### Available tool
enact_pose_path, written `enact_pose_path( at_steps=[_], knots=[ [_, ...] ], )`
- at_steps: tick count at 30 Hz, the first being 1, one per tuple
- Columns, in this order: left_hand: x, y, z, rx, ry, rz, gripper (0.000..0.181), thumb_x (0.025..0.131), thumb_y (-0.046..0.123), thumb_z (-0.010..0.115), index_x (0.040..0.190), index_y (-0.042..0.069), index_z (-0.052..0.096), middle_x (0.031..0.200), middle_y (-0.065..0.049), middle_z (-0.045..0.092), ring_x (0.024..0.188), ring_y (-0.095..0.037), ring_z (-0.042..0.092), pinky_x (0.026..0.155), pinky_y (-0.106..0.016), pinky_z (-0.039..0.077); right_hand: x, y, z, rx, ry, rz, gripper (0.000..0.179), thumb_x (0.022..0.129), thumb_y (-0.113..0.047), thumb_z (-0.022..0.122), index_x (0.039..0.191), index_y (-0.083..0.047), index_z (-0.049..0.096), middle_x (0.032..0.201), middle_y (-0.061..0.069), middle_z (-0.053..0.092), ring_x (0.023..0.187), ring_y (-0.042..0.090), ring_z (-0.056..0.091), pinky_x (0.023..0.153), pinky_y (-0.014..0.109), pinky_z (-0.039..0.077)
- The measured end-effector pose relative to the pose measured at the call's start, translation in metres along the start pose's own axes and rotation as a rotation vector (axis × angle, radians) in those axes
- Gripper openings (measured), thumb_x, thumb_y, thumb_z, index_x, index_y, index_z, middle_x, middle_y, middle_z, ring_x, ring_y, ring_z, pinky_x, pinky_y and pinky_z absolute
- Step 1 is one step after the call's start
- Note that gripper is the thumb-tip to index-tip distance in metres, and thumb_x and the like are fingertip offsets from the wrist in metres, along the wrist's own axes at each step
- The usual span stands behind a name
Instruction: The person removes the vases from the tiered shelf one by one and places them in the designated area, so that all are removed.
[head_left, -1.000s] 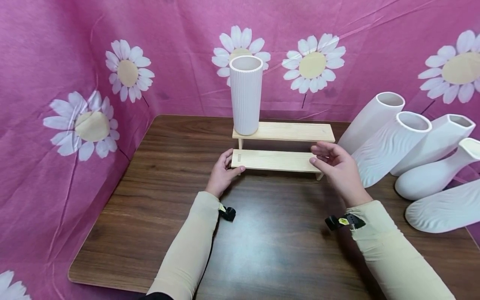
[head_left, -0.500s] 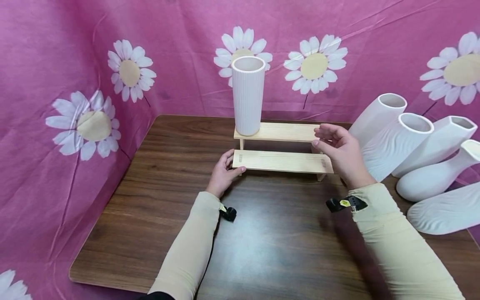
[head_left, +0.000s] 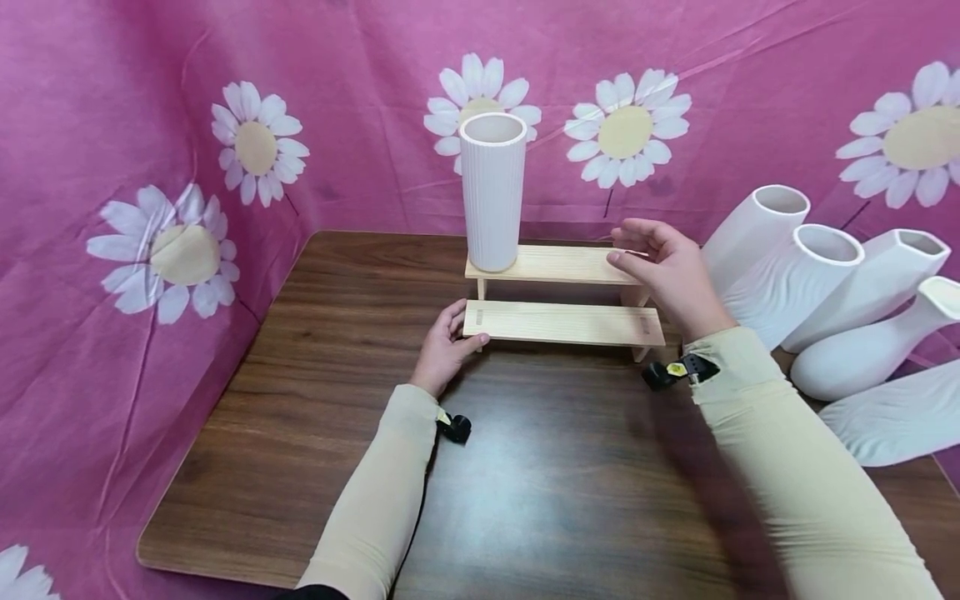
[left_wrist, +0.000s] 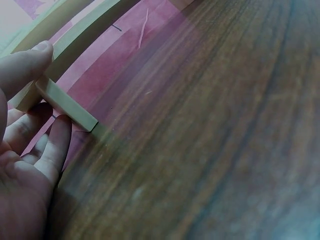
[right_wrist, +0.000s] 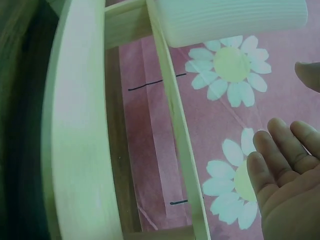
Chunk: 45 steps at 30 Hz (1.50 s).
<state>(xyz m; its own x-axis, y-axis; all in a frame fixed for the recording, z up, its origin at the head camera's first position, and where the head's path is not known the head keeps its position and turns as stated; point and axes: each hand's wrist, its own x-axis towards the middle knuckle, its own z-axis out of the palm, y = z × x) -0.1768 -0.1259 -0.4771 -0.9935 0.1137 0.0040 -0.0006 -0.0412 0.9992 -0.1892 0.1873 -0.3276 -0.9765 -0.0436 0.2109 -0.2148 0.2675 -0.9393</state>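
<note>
A two-tier wooden stand (head_left: 564, 323) sits on the table, its upper board behind the lower one. My left hand (head_left: 444, 348) grips the left end of the lower board. In the left wrist view, the thumb (left_wrist: 30, 65) lies on the board edge and the fingers are beneath, beside a short leg (left_wrist: 67, 106). My right hand (head_left: 670, 271) is raised near the upper board's right end, its fingers relaxed and holding nothing. A ribbed white cylindrical vase (head_left: 493, 196) stands upright on the upper board's left end. It also appears at the top of the right wrist view.
Several white vases crowd the right side, among them a wavy one (head_left: 795, 287) and a hexagonal-mouthed one (head_left: 870, 287). Behind the brown wood-grain table (head_left: 300, 417) hangs a pink cloth (head_left: 360, 108) with daisies.
My right hand has left the lower board's right end and moved back and up toward the upper board. The left hand keeps its grip; the vase stays in place.
</note>
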Motion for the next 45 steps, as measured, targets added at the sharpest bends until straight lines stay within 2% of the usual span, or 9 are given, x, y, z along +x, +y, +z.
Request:
enact_pose_path(
  at_steps=[3, 8, 15, 21, 28, 33, 37, 45],
  knots=[
    [-0.002, 0.000, -0.002, 0.001, 0.010, -0.010, 0.079, 0.087, -0.003, 0.075, 0.154, 0.002, 0.033, 0.147, -0.015, 0.052, 0.125, -0.028, 0.055, 0.092, -0.024, 0.052, 0.007, -0.002, 0.005, -0.009, -0.017, 0.002, 0.059, 0.091, -0.017, 0.076, 0.142, -0.002, 0.052, 0.133, 0.010, 0.064, 0.119, 0.018, 0.060, 0.090, 0.016, 0.050],
    [-0.003, -0.001, -0.003, -0.009, 0.007, -0.010, 0.080, 0.087, -0.004, 0.074, 0.155, 0.002, 0.033, 0.147, -0.015, 0.052, 0.125, -0.029, 0.055, 0.091, -0.024, 0.053, 0.017, -0.005, 0.015, 0.094, -0.056, 0.053, 0.061, 0.090, -0.014, 0.077, 0.144, -0.003, 0.051, 0.135, 0.013, 0.061, 0.119, 0.021, 0.059, 0.090, 0.017, 0.051],
    [-0.001, 0.001, -0.004, -0.020, 0.009, 0.000, 0.079, 0.086, -0.004, 0.075, 0.153, -0.001, 0.033, 0.147, -0.017, 0.052, 0.125, -0.030, 0.056, 0.092, -0.024, 0.052, 0.029, -0.013, 0.030, 0.100, -0.121, 0.106, 0.070, 0.089, -0.018, 0.078, 0.150, -0.008, 0.044, 0.144, 0.012, 0.054, 0.131, 0.023, 0.051, 0.093, 0.016, 0.050],
    [-0.002, 0.006, -0.005, -0.013, 0.003, 0.004, 0.078, 0.087, -0.005, 0.074, 0.153, -0.001, 0.033, 0.147, -0.018, 0.052, 0.125, -0.030, 0.055, 0.089, -0.022, 0.052, 0.038, -0.015, 0.045, 0.174, -0.165, 0.111, 0.077, 0.088, -0.013, 0.079, 0.153, -0.012, 0.038, 0.150, 0.011, 0.047, 0.138, 0.025, 0.043, 0.099, 0.022, 0.048],
    [0.000, 0.000, -0.006, -0.027, 0.012, 0.006, 0.078, 0.087, -0.006, 0.073, 0.153, 0.000, 0.033, 0.147, -0.018, 0.052, 0.122, -0.030, 0.056, 0.085, -0.022, 0.054, 0.050, -0.010, 0.067, 0.222, -0.258, 0.115, 0.089, 0.085, -0.004, 0.077, 0.158, -0.014, 0.026, 0.160, 0.008, 0.033, 0.145, 0.028, 0.034, 0.116, 0.044, 0.034],
    [0.002, 0.000, -0.004, -0.023, 0.013, 0.001, 0.078, 0.087, -0.004, 0.075, 0.153, 0.001, 0.034, 0.147, -0.018, 0.052, 0.121, -0.029, 0.057, 0.086, -0.023, 0.054, 0.055, -0.006, 0.082, 0.219, -0.307, 0.115, 0.102, 0.082, -0.004, 0.080, 0.161, -0.018, 0.017, 0.165, 0.008, 0.022, 0.149, 0.029, 0.027, 0.121, 0.046, 0.024],
    [0.002, 0.000, -0.002, -0.022, 0.008, -0.002, 0.078, 0.086, -0.003, 0.075, 0.153, 0.001, 0.035, 0.146, -0.017, 0.053, 0.120, -0.029, 0.057, 0.087, -0.023, 0.053, 0.058, -0.004, 0.095, 0.245, -0.299, 0.114, 0.109, 0.081, -0.002, 0.081, 0.162, -0.019, 0.009, 0.167, 0.007, 0.017, 0.150, 0.029, 0.023, 0.122, 0.044, 0.022],
    [0.002, 0.000, 0.001, -0.023, 0.009, -0.002, 0.077, 0.086, -0.004, 0.075, 0.152, 0.000, 0.035, 0.145, -0.017, 0.054, 0.120, -0.028, 0.057, 0.088, -0.023, 0.053, 0.064, -0.004, 0.118, 0.298, -0.221, 0.077, 0.120, 0.080, -0.005, 0.084, 0.162, -0.022, -0.001, 0.168, 0.003, 0.013, 0.151, 0.021, 0.021, 0.123, 0.041, 0.014]
  ],
)
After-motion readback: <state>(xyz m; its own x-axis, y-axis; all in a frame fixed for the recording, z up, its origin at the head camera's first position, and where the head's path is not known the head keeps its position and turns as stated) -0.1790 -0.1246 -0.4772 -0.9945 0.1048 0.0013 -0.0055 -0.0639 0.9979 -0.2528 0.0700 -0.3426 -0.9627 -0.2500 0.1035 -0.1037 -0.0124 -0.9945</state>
